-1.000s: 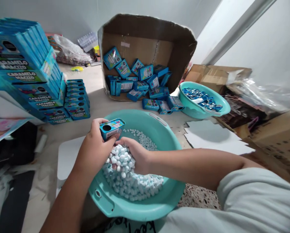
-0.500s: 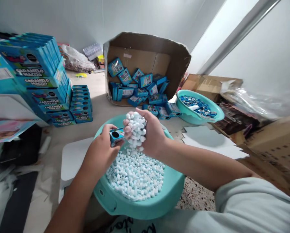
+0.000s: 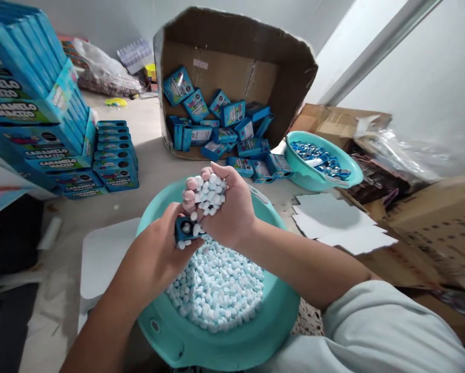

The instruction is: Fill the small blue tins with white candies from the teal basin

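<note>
left hand (image 3: pixel 160 248) gripping small blue box (image 3: pixel 184 228), right hand (image 3: pixel 224 207) cupped around white candies (image 3: pixel 207 192), tilted over box

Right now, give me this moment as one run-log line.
left hand: holds small blue box | right hand: cupped handful of white candies over box opening | below: teal basin

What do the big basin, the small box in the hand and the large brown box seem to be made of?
Basin: likely plastic, smooth teal, moulded rim, soft sheen. Small box in the left hand: probably printed card, blue, folded edges. Large brown box: cardboard, matte, with bent, worn edges.
</note>
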{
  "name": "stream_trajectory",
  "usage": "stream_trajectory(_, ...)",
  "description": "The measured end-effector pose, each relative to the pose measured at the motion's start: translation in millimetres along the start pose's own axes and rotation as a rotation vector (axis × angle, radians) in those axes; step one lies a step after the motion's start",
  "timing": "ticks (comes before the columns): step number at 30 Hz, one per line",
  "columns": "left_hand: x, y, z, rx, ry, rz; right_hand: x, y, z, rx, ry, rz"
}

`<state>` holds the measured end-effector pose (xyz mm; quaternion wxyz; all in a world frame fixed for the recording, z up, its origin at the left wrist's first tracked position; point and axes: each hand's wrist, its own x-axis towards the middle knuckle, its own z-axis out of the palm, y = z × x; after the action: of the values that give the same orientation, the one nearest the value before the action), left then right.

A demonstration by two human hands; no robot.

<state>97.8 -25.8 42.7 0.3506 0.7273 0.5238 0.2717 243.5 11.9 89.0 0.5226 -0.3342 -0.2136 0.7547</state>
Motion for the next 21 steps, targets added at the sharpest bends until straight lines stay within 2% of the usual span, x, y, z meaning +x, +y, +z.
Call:
stream_trajectory(3,1.1,2.0,0.3,0.015,0.009,-0.034,-1.2,-1.2,-1.2,-0.043,-0.030,-0.022)
stream_trajectory(9,1.3,2.1,-2.9,0.009,-0.044,-0.024,-1.2,-2.9,-5.6,-0.012,-0.076,-0.004)
stream_trajectory(17,1.1,4.5,-2.2,0.039,-0.028,-0.029,-1.1,-3.2,-7.4,-0.137,-0.131,-0.054)
stream_trajectory(21,2.2,7.2,-3.3,0.057,-0.050,-0.048,-0.7,-0.6,-8.5,-0.137,-0.156,-0.032)
